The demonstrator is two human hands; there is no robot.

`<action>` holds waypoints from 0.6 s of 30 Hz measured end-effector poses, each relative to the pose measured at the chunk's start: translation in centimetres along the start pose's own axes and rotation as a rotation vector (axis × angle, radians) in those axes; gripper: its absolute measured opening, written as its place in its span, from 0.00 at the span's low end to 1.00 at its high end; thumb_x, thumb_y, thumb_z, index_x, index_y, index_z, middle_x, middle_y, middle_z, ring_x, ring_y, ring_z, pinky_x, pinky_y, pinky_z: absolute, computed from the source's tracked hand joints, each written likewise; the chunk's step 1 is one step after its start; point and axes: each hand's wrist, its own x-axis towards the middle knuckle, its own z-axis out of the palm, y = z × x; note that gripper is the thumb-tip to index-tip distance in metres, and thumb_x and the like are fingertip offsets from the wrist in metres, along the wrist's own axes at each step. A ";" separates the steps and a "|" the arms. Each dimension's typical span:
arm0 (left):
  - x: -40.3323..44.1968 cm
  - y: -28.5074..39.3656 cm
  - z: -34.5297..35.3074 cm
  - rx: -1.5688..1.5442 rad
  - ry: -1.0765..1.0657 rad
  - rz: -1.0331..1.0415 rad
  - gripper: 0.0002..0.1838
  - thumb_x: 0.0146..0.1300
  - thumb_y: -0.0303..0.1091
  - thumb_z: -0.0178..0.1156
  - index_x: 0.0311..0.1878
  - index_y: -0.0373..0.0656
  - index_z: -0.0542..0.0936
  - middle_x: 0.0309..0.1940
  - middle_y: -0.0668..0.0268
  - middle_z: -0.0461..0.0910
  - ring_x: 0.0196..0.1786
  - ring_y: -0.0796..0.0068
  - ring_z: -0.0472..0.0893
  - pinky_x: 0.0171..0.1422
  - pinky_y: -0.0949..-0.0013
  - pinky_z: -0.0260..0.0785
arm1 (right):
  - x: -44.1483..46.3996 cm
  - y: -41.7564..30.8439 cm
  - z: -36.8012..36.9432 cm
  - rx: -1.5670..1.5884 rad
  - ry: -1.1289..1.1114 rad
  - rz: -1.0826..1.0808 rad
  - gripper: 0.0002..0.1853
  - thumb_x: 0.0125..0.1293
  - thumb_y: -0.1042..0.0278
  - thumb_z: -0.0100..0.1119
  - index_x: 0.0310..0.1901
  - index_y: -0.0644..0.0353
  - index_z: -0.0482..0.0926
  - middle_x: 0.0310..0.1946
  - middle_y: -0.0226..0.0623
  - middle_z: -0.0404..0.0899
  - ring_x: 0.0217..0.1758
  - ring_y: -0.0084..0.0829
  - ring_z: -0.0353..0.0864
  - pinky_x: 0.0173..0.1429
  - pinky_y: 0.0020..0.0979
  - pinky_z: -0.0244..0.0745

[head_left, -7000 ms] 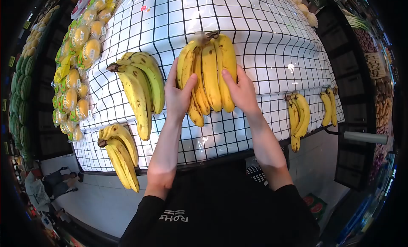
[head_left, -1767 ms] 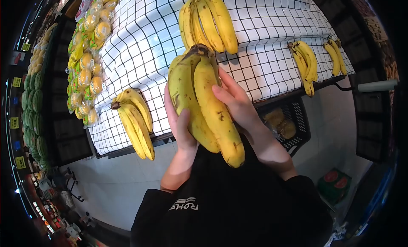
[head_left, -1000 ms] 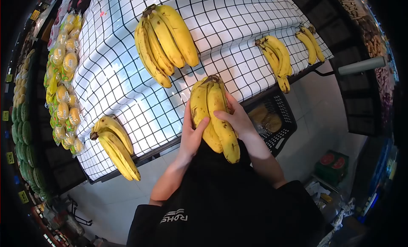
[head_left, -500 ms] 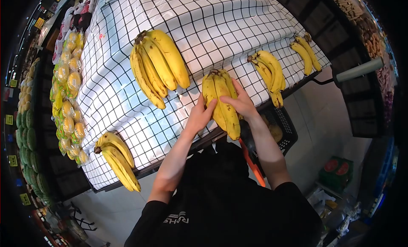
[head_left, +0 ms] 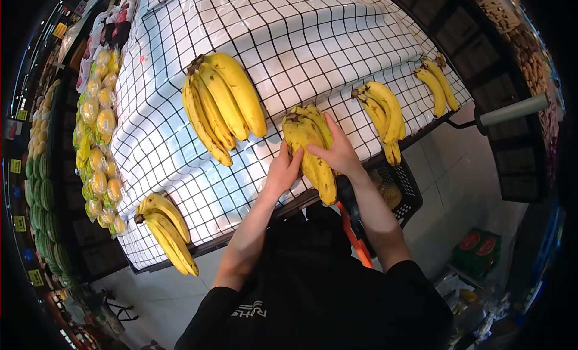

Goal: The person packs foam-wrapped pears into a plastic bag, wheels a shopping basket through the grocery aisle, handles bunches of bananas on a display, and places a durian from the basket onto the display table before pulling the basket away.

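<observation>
Between my two hands is a bunch of bananas [head_left: 310, 146], yellow with brown specks, its stem end pointing away from me at the table's near edge. My left hand [head_left: 283, 168] grips its left side, thumb on the peel. On the other side my right hand [head_left: 338, 150] holds it, thumb across the top and fingers along the right flank. Farther up and left lies a larger banana bunch [head_left: 224, 103]. To the right rests a smaller bunch [head_left: 383, 114], its tips at the table edge.
A checked cloth [head_left: 289, 55] covers the table. Two bananas [head_left: 437, 88] lie at the far right corner, another bunch [head_left: 166, 231] at the near left. Packed yellow fruit [head_left: 98, 127] lines the left side. A black crate [head_left: 404, 190] stands below the right edge.
The held bunch has shifted slightly left and turned a little, with its tips swinging left. My right hand has moved along with it. The whole view has shifted slightly.
</observation>
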 end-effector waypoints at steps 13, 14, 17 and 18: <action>-1.0 -2.6 0.8 0.134 0.156 0.132 0.35 0.74 0.41 0.51 0.77 0.39 0.51 0.20 0.56 0.79 0.23 0.57 0.81 0.29 0.60 0.70 | -2.3 0.9 0.1 0.219 0.087 0.038 0.37 0.69 0.73 0.59 0.73 0.74 0.53 0.68 0.47 0.66 0.70 0.30 0.67 0.70 0.28 0.63; -1.2 -3.0 1.0 0.101 0.174 0.165 0.35 0.73 0.40 0.52 0.77 0.37 0.52 0.19 0.57 0.77 0.22 0.60 0.80 0.30 0.61 0.69 | -2.4 1.1 0.0 0.259 0.115 0.021 0.35 0.70 0.74 0.58 0.73 0.75 0.54 0.68 0.47 0.68 0.69 0.30 0.68 0.70 0.28 0.64; -1.9 -3.3 1.0 0.040 0.194 0.184 0.34 0.72 0.37 0.55 0.76 0.34 0.55 0.17 0.61 0.72 0.21 0.68 0.74 0.30 0.66 0.67 | -2.2 1.5 0.2 0.303 0.155 0.008 0.30 0.72 0.74 0.55 0.71 0.76 0.58 0.66 0.47 0.70 0.67 0.30 0.71 0.69 0.28 0.65; -1.9 -3.4 0.9 0.036 0.185 0.189 0.33 0.73 0.35 0.54 0.76 0.34 0.55 0.19 0.63 0.73 0.22 0.74 0.72 0.31 0.70 0.67 | -2.1 1.4 0.3 0.293 0.182 0.007 0.29 0.73 0.73 0.55 0.70 0.77 0.59 0.65 0.47 0.71 0.66 0.30 0.72 0.69 0.28 0.65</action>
